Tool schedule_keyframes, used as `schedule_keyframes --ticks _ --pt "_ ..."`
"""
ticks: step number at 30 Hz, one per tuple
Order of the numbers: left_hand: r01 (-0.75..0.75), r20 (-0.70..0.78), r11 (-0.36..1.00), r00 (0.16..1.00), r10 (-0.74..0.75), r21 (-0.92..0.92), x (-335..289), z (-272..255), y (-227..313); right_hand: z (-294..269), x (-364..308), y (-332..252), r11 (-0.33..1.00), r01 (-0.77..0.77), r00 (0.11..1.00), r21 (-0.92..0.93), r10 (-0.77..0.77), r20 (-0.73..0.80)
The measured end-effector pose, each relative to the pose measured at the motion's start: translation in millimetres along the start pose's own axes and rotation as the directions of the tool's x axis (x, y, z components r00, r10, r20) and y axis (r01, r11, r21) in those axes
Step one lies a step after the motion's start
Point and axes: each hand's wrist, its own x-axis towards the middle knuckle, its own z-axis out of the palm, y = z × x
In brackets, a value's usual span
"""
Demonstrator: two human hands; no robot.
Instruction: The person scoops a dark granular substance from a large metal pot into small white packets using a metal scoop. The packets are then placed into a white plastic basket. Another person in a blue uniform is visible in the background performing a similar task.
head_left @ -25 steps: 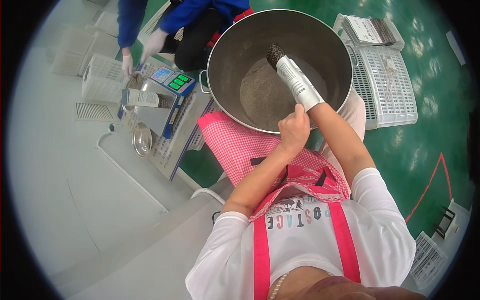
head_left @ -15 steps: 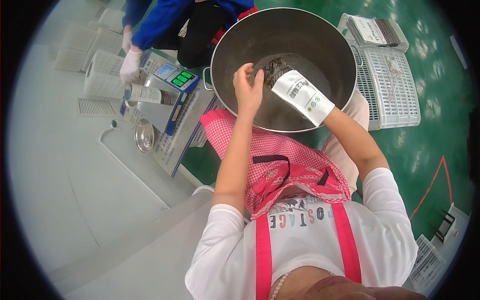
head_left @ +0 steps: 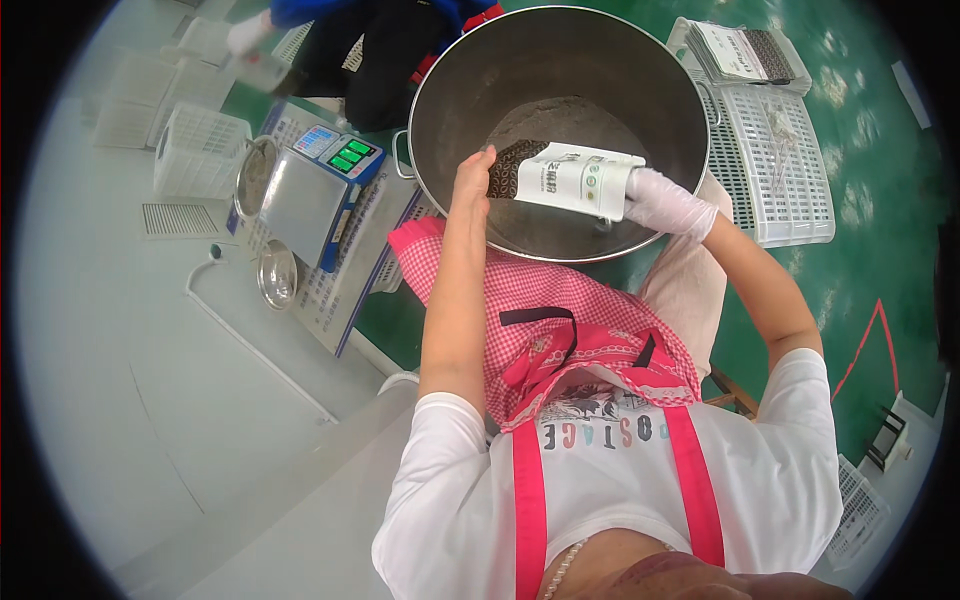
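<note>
A white printed pouch with a dark patterned end is held level over the near part of a large metal pot. My right hand, in a thin white glove, is closed on the pouch's right end; some fingers are hidden by it. My bare left hand stands edge-on with straight fingers, its palm against the pouch's dark left end. Greyish powder lies at the bottom of the pot, partly hidden behind the pouch.
Left of the pot stands a blue digital scale, with a metal bowl nearby. A co-worker's gloved hand holds a blurred pouch beyond a white basket. At right, stacked pouches lie by white crates.
The pouch has turned level, and my right glove, earlier hidden by it, now shows. My left hand has come against its dark end. The co-worker's pouch has left the scale, moving up and left.
</note>
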Motion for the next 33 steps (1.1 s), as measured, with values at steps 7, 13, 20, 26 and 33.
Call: schedule_keyframes --ticks 7,13,20,26,33 --pt "-0.629 0.318 0.082 0.496 0.808 0.773 -50.4 40.2 33.0 -17.7 32.3 12.9 0.854 -0.062 0.987 -0.516 -0.026 -0.161" --pt "-0.937 0.828 -0.073 0.263 0.495 0.342 -103.2 71.9 49.9 -6.0 85.7 11.4 0.855 0.095 0.968 -0.509 0.04 0.247" --pt "-0.891 0.809 0.019 0.421 0.41 0.454 -54.8 41.8 37.1 -5.5 123.9 18.5 0.959 -0.16 0.886 -0.234 0.244 0.394" --pt "-0.796 0.704 -0.008 0.53 0.473 0.605 12.0 2.1 54.8 13.0 155.1 103.0 0.394 -0.138 0.808 0.909 0.575 -0.127" --pt "-0.743 0.53 0.002 0.48 0.699 0.669 46.4 6.5 75.9 162.5 73.4 170.1 0.601 -0.35 0.241 -0.719 0.799 0.551"
